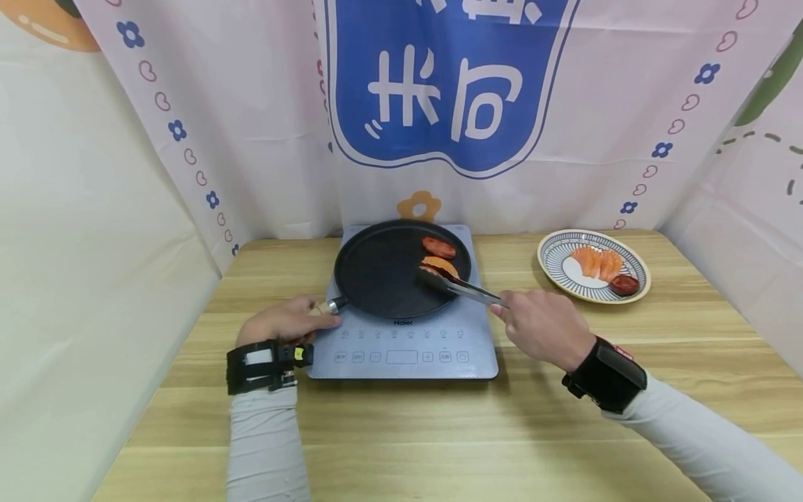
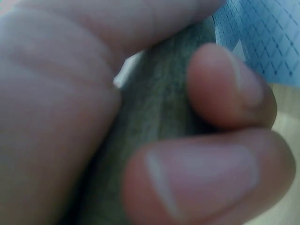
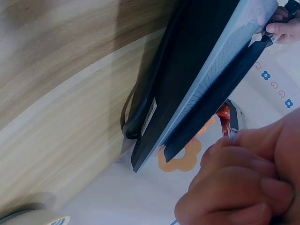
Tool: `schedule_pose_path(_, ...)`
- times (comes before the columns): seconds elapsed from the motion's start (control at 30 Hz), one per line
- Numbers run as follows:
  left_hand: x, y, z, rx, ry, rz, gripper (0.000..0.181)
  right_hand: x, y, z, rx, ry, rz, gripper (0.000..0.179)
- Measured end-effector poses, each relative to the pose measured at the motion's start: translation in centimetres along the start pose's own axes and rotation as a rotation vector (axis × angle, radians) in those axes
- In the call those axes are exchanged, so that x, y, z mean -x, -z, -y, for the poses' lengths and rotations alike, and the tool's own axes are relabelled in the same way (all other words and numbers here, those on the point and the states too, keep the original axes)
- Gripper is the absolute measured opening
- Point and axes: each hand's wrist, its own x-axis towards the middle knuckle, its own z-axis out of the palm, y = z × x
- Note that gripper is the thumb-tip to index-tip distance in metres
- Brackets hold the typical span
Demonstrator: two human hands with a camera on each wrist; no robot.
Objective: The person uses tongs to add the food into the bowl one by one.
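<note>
A round black flat pan (image 1: 383, 272) sits on a white induction cooker (image 1: 404, 341). My left hand (image 1: 285, 321) grips its wooden handle (image 2: 154, 89), fingers wrapped around it in the left wrist view. Metal tongs with dark tips (image 1: 470, 291) are held in my right hand (image 1: 546, 328), whose curled fingers (image 3: 234, 187) show in the right wrist view. The tong tips are at an orange food slice (image 1: 441, 264) on the pan's right side; I cannot tell whether they pinch it. Just behind it lies a reddish, sausage-like piece (image 1: 438, 247).
To the right stands a patterned plate (image 1: 555, 277) with orange salmon-like slices (image 1: 596, 263) and a dark red piece (image 1: 624, 284). Beneath everything is a wood-grain table (image 1: 401, 439). A printed cloth (image 1: 282, 139) hangs behind the cooker.
</note>
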Motion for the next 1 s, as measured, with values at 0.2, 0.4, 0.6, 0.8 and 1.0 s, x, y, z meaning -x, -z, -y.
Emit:
schedule_pose_path(0.2,-0.04,-0.04,-0.05,-0.012,-0.005,-0.002,0.035,-0.25,-0.22,-0.08,0.032,0.008,-0.012,0.032)
schedule_pose_path(0.4,0.03,-0.08,0.02,-0.024,-0.013,-0.002,0.035,-0.5,-0.33,0.1,0.047,0.002,-0.007,0.03)
schedule_pose_path(0.6,0.08,-0.08,-0.01,-0.03,-0.012,-0.003,0.036,-0.43,-0.63,0.32,0.066,0.0,-0.031,0.03)
schedule_pose_path(0.8,0.05,-0.02,0.01,-0.028,-0.023,0.004,0.036,-0.46,-0.83,0.38,0.076,-0.008,-0.03,0.031)
schedule_pose_path(1.0,-0.02,-0.05,-0.02,-0.033,-0.028,0.004,0.035,-0.49,-0.76,0.38,0.103,0.009,-0.042,0.031)
